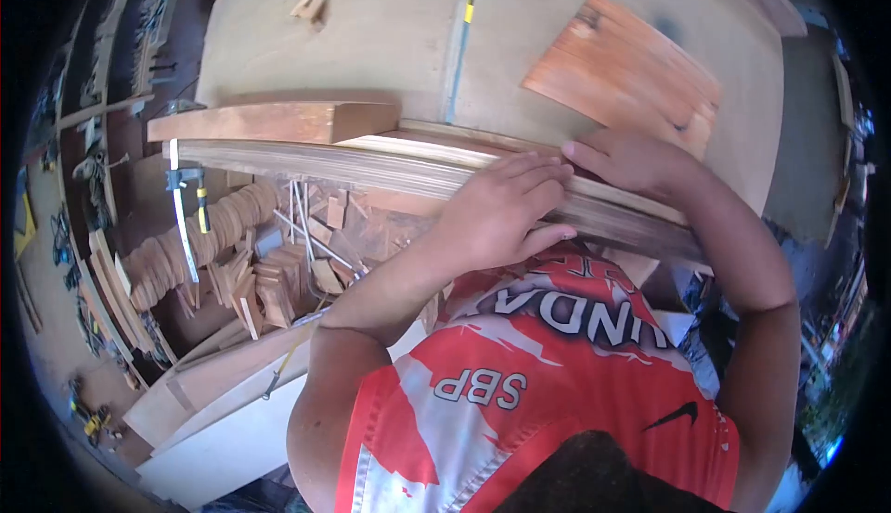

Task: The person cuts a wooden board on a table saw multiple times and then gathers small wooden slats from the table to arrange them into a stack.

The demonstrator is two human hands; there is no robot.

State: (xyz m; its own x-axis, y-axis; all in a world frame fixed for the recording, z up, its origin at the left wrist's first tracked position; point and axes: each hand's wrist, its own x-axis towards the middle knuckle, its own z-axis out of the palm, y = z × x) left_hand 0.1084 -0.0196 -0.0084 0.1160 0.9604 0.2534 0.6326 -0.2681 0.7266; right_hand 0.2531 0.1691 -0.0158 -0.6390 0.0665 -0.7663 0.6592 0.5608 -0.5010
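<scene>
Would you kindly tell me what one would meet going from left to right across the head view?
Yellow-and-black tool, bar clamp, loose wood blocks at the top, left hand, right hand.

I could bring a hand over the worktop (371,63) from the far side, between the small offcuts (314,5) and the thick wooden block (255,124) that bars the near left edge. To the right, the reddish board (626,68) narrows my way, its near side close to the right hand (636,162). The left hand (510,199) lies just beside that one across the long strips (408,170) (I'd steer around both). Lower left, the clamp (203,209) and heaped wood pieces (271,290) obstruct a low reach.
</scene>
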